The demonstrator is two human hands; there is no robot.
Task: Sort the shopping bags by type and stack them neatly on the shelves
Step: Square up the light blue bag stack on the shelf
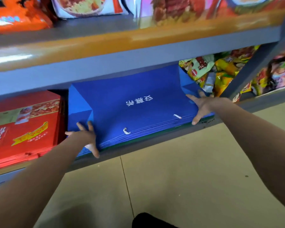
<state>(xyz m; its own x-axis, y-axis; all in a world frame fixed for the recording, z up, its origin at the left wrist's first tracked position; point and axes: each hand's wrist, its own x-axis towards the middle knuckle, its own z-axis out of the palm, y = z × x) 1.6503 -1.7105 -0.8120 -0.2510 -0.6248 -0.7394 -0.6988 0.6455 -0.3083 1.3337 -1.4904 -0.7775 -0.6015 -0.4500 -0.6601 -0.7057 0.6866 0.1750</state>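
Here, lower left of centre, the left hand (pixel 87 137) lies spread on the flat stack of blue paper shopping bags (pixel 135 106) on the grey metal shelf (pixel 155 143); right hand (pixel 202 106) spread too. Likely light, stiff, slippery: grip both side edges

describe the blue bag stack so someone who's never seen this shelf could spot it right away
On the lower grey shelf, find the flat pile between the red bags and the loose snack packets. That is the blue bag stack, touched by the left hand and right hand. Only it is plain blue with white characters and white cord handles.
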